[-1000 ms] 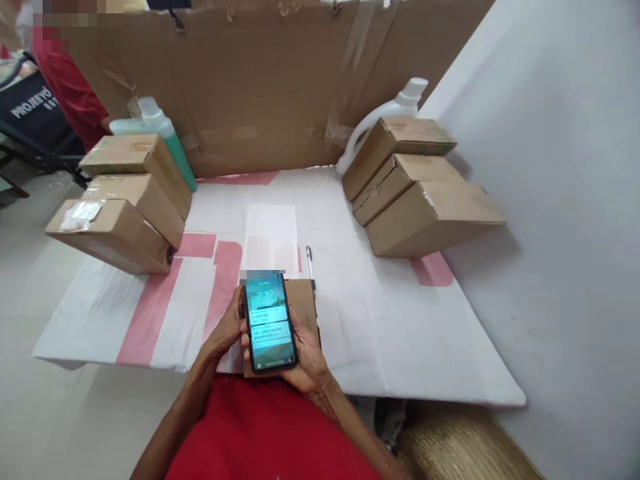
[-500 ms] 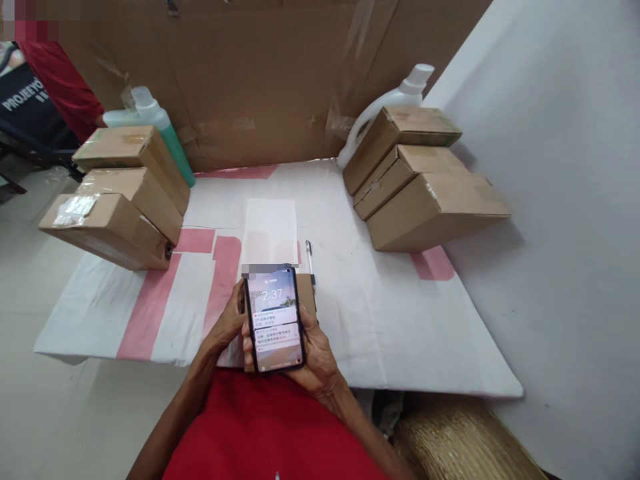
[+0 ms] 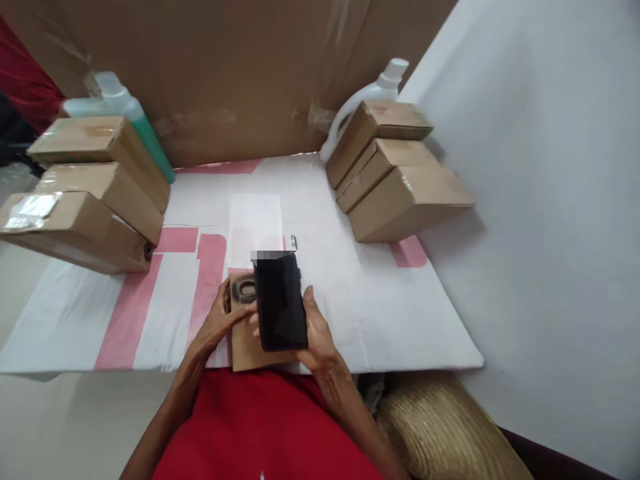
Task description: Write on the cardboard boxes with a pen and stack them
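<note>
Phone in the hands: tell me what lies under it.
Under the phone, held in the right hand, lies a flat brown cardboard piece with a dark ring on it. The left hand touches the cardboard. Whatever lies on the cardboard directly beneath the phone is hidden.

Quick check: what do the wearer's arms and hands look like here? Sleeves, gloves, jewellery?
Both forearms are bare, with no sleeves reaching them. The left hand and right hand wear no gloves; no rings, watch or wristbands show. A red garment covers the torso below the arms.
</note>
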The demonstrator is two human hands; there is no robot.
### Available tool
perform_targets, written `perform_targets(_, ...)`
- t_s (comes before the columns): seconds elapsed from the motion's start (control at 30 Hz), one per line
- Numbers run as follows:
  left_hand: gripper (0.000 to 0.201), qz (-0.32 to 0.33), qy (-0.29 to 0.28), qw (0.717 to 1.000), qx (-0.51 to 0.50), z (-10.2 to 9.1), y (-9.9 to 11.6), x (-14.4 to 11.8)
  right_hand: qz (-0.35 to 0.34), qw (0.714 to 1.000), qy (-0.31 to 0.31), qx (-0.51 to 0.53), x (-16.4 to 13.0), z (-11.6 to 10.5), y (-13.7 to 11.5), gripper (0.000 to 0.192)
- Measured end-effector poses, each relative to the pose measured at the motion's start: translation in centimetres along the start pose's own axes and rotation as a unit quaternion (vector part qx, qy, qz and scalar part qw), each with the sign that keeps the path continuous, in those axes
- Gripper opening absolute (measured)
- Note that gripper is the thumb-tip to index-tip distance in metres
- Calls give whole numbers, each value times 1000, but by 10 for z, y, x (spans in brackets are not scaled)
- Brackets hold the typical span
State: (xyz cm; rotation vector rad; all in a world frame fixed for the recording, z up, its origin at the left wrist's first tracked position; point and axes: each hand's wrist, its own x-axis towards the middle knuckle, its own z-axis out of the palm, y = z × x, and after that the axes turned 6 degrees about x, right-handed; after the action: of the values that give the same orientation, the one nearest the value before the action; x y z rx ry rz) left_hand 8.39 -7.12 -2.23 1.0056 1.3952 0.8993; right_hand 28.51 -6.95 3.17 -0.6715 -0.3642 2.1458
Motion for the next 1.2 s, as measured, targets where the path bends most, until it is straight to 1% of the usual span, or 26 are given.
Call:
perform_targets(0.07, 93, -21, -16, 1000, -15, 0, 0, 2, -74, 994, 78, -33, -2, -17, -20, 73)
perform_targets(0.1, 93, -29, -16, 999, -18, 0, 1, 3, -113, 984, 124, -57, -3, -27, -30, 70)
perform_targets(0.17, 91, -33, -7, 999, -20, 0, 1, 4, -176, 952, 215, -124, -7, -53, -47, 64)
perform_targets(0.2, 90, -34, -4, 999, -21, 1, 0, 4, -198, 931, 256, -171, -9, -66, -52, 62)
perform_targets(0.23, 88, -35, -4, 999, -23, 1, 0, 4, -215, 903, 291, -234, -10, -80, -54, 60)
perform_targets(0.3, 87, -39, -3, 999, -28, 2, 1, 4, -232, 832, 341, -371, -12, -104, -53, 59)
perform_targets(0.33, 88, -41, -1, 999, -28, 3, 1, 3, -235, 797, 355, -429, -13, -113, -49, 58)
perform_targets(0.37, 90, -43, 1, 999, -26, 4, 2, 3, -237, 768, 363, -471, -13, -121, -45, 57)
perform_targets(0.4, 91, -45, 6, 999, -22, 5, 4, 3, -237, 748, 369, -498, -14, -126, -41, 56)
perform_targets(0.5, 89, -40, 18, 999, 0, 7, 9, 3, -239, 715, 386, -532, -14, -133, -30, 52)
perform_targets(0.57, 85, -31, 26, 999, 36, 6, 11, 3, -241, 686, 404, -555, -14, -135, -27, 48)
perform_targets(0.67, 84, -15, 52, 988, 141, 0, 12, 1, -246, 643, 431, -583, -14, -138, -26, 44)
perform_targets(0.77, 85, 16, 70, 973, 221, -8, 7, -4, -246, 614, 443, -605, -13, -140, -28, 43)
perform_targets(0.83, 85, 33, 76, 970, 228, -13, 1, -11, -244, 606, 444, -613, -14, -139, -28, 44)
perform_targets(0.9, 85, 44, 89, 972, 212, -16, -8, -21, -247, 601, 445, -616, -19, -134, -25, 47)
perform_targets(0.93, 86, 48, 94, 974, 199, -16, -13, -28, -250, 607, 439, -613, -23, -131, -22, 49)
perform_targets(0.97, 86, 51, 91, 977, 187, -15, -18, -35, -247, 631, 414, -608, -29, -127, -17, 51)
perform_targets(1.0, 85, 52, 76, 980, 175, -14, -22, -43, -236, 671, 365, -601, -36, -123, -11, 53)
perform_targets(1.03, 84, 50, 53, 984, 165, -12, -25, -51, -216, 718, 294, -593, -43, -119, -4, 58)
perform_targets(1.07, 84, 44, 30, 986, 159, -10, -27, -59, -187, 761, 209, -585, -51, -114, 4, 69)
perform_targets(1.1, 83, 36, 11, 988, 152, -7, -26, -66, -155, 791, 129, -577, -58, -110, 12, 85)
perform_targets(1.13, 82, 25, -2, 989, 147, -6, -23, -73, -125, 805, 71, -575, -65, -106, 19, 102)
perform_targets(1.17, 81, 15, -9, 989, 144, -5, -18, -79, -107, 807, 44, -579, -69, -101, 23, 113)
perform_targets(1.2, 79, 5, -10, 989, 144, -6, -11, -84, -105, 805, 47, -582, -72, -96, 25, 116)
